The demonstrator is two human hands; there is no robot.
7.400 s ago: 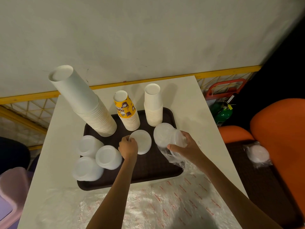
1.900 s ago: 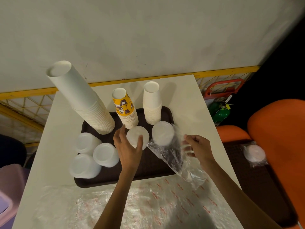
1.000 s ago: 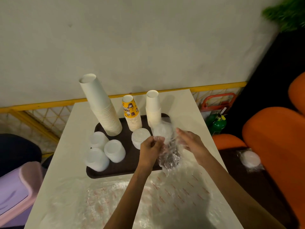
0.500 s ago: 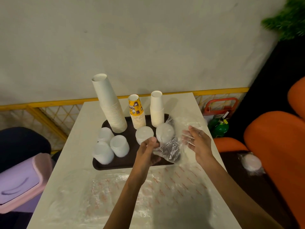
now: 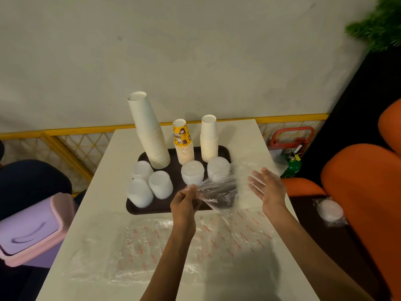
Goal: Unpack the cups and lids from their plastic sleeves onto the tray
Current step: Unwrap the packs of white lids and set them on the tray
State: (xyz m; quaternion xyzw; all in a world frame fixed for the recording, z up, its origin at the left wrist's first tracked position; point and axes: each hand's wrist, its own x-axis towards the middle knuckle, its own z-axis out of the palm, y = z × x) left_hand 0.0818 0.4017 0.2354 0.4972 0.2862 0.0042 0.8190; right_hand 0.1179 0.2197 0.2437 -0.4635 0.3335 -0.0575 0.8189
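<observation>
Left hand (image 5: 186, 199): over the near edge of the tray (image 5: 156, 208), fingers pinching one end of the sleeve (image 5: 217, 192).
Right hand (image 5: 268, 187): past the tray's right edge, fingers straight, palm turned to the sleeve; the film there is too blurred to tell if they touch.
Hands: apart.
Sleeve: clear, crumpled, over the tray's near right corner.
Lids (image 5: 160, 184): five white stacks on the tray, three at its left, two just behind the sleeve.
Cups (image 5: 149, 131): three upturned stacks along the tray's far side, one tall white, one yellow printed, one short white.
Tabletop (image 5: 108, 170): white, carrying the dark tray; a clear red-printed sheet (image 5: 195, 240) lies nearer than the tray.
Room: pale wall (image 5: 195, 51) and yellow rail (image 5: 65, 135) beyond the tray, pink bin (image 5: 28, 231) to its left, orange chair (image 5: 364, 192) and green bottle (image 5: 291, 166) to its right.
</observation>
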